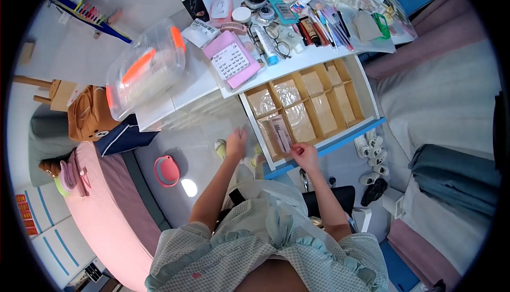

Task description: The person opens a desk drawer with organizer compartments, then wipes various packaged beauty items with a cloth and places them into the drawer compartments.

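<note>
Okay, right hand (304,156) is hovering right by a flat pinkish packet (280,132) inside the white, cardboard-gridded drawer (365,87); left hand (237,142) is hanging over open grey floor (201,142), can't tell either grip.

Bed (103,207): pink cover, brown plush (49,167) near one end
Tote: brown bear-face bag (85,116) beside a navy bag (125,140)
Floor (151,151): pink basin (169,171) near the bed
Shoes (363,147): white, grouped on the floor

The desk (312,56) (white, crowded) carries cosmetics (310,31) and glasses (278,45).
</note>
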`<state>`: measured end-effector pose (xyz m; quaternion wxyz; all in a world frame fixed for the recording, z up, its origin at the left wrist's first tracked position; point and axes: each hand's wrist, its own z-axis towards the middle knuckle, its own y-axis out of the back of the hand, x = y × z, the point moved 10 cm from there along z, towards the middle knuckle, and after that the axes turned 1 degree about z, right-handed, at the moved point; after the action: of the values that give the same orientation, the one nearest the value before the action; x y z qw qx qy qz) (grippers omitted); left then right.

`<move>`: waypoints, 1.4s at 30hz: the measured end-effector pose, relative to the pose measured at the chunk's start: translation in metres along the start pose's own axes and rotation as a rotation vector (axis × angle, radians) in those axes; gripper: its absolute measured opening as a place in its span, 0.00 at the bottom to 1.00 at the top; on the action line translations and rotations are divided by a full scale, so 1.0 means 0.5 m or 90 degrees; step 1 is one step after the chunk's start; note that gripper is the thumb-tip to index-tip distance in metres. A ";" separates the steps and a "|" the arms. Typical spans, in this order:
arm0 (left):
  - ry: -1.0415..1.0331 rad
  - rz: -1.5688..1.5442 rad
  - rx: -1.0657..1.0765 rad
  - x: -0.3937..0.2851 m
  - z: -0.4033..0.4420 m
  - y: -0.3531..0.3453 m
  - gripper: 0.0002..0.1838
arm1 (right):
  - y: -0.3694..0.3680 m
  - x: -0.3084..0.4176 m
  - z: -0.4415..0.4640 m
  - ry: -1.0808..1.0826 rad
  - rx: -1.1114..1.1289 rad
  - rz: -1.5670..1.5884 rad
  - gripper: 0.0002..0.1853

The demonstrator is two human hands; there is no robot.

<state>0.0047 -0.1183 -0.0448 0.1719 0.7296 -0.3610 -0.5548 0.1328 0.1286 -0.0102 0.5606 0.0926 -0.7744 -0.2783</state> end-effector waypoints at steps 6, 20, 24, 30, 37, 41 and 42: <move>-0.076 -0.015 0.186 -0.041 -0.064 -0.100 0.19 | -0.090 0.007 0.014 0.001 0.119 -0.170 0.09; -0.112 0.153 0.297 -0.073 -0.094 -0.172 0.24 | -0.207 -0.007 0.021 0.079 0.247 -0.308 0.09; -0.101 0.113 0.293 -0.081 -0.089 -0.166 0.25 | -0.192 0.011 0.030 0.067 0.263 -0.353 0.08; -0.026 -0.013 0.254 -0.059 -0.059 -0.107 0.28 | -0.166 -0.028 0.052 -0.040 0.209 -0.191 0.11; 0.040 -0.412 0.270 -0.045 -0.026 -0.087 0.24 | -0.120 0.033 0.072 -0.025 0.057 -0.024 0.13; 0.074 -0.550 0.212 -0.107 -0.019 -0.018 0.17 | -0.141 0.112 0.097 -0.057 0.094 0.369 0.11; 0.082 -0.549 0.204 -0.101 -0.011 -0.013 0.16 | -0.141 0.140 0.102 -0.037 0.106 0.347 0.10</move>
<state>0.0060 -0.0786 -0.0128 -0.1674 0.8633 -0.0945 -0.4666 0.0490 0.0551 -0.0015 0.5831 -0.0816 -0.8064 -0.0552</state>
